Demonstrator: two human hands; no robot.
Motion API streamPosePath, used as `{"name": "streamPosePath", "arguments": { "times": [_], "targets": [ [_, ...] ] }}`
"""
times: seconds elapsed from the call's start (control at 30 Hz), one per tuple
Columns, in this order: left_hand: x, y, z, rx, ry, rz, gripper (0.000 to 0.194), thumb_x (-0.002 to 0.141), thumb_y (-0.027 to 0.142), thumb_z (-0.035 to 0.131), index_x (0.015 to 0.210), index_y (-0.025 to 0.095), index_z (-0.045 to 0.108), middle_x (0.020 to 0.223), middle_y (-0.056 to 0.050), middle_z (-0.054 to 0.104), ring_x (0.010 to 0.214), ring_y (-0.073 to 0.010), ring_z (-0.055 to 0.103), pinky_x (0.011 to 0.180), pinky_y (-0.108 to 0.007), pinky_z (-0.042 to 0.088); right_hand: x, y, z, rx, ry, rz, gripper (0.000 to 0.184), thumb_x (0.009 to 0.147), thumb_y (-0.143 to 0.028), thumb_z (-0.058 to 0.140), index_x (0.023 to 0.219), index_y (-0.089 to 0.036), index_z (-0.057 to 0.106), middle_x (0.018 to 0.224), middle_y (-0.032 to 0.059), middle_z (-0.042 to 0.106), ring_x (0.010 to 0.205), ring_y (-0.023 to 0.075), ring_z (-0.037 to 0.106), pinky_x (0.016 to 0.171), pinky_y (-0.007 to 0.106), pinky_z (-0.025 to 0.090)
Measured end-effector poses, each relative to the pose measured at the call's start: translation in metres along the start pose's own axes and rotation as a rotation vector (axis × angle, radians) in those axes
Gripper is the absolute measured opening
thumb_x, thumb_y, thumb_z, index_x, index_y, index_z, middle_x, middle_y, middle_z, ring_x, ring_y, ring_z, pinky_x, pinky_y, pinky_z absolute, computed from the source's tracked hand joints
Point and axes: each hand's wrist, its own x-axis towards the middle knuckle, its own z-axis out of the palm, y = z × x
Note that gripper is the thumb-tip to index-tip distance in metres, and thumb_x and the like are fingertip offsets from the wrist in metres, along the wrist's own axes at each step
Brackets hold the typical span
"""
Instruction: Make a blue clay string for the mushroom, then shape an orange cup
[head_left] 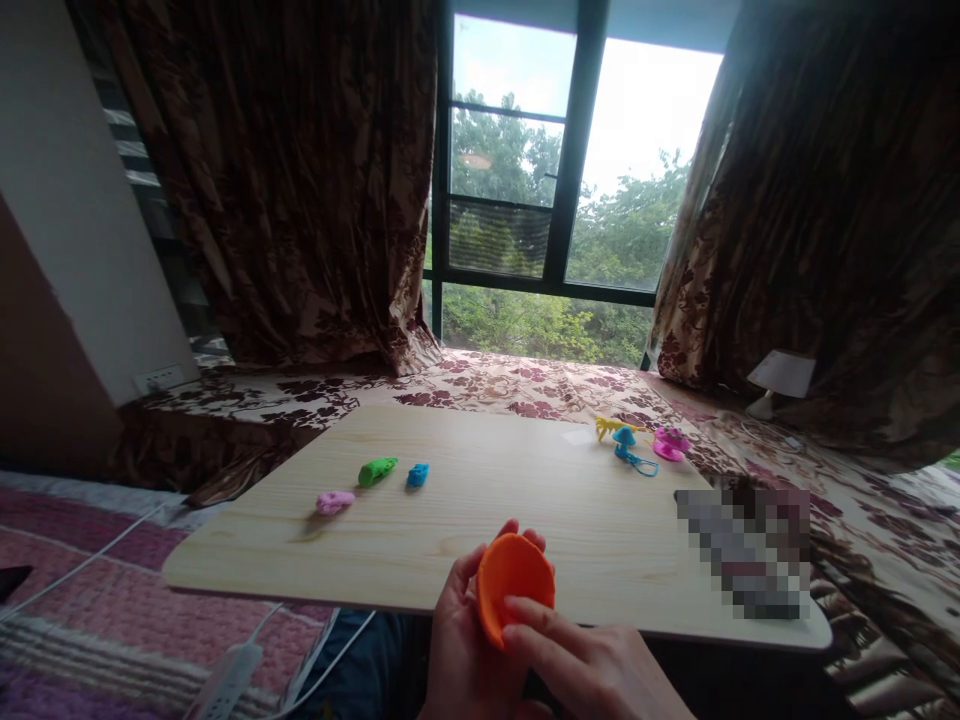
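Observation:
Near the front edge of the wooden table, an orange bowl-shaped piece of modelling clay is held up with its hollow toward me. My left hand cups it from behind and from the left, fingertips showing past its far rim. Two fingers of my right hand press on the inside and lower rim of the bowl; the thumb of that hand is hidden. Farther off to the left lie a pink clay lump, a green clay piece and a small blue clay lump.
At the table's back right stand a blue mushroom-like figure, a yellow comb-like piece and a pink shape. A blurred-out object lies at the right edge of the table. A power strip rests at lower left.

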Motion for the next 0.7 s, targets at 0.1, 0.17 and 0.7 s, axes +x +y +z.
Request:
{"name": "streamPosePath", "arguments": {
  "times": [0.1, 0.17, 0.7],
  "targets": [
    [-0.001, 0.0, 0.0, 0.009, -0.079, -0.061, 0.029, 0.083, 0.024, 0.044, 0.103, 0.014, 0.062, 0.106, -0.013, 0.064, 0.106, -0.0255, 0.056, 0.094, -0.044, 0.038, 0.003, 0.004, -0.013, 0.027, -0.033, 0.019, 0.018, 0.085, -0.016, 0.042, 0.096, -0.022, 0.055, 0.099, 0.0018, 0.066, 0.069, 0.0106, 0.065, 0.058, 0.015, 0.045],
    [-0.001, 0.0, -0.002, 0.024, -0.105, -0.15, 0.032, 0.083, 0.03, 0.045, 0.104, 0.012, 0.061, 0.107, -0.015, 0.063, 0.108, -0.0277, 0.054, 0.093, -0.044, 0.038, 0.006, 0.006, -0.023, 0.044, -0.069, 0.02, 0.024, 0.082, -0.01, 0.04, 0.094, -0.023, 0.057, 0.095, -0.0001, 0.067, 0.071, 0.0103, 0.064, 0.061, 0.015, 0.045],
    [-0.003, -0.004, 0.002, -0.012, 0.049, -0.108, 0.031, 0.08, 0.03, 0.052, 0.104, 0.011, 0.06, 0.109, -0.014, 0.063, 0.109, -0.0281, 0.053, 0.094, -0.042, 0.04, 0.001, -0.009, -0.001, -0.083, -0.137, 0.051, 0.033, 0.081, -0.024, 0.052, 0.113, -0.018, 0.045, 0.094, 0.0015, 0.067, 0.049, 0.0119, 0.061, 0.039, 0.022, 0.035]
  ]
}}
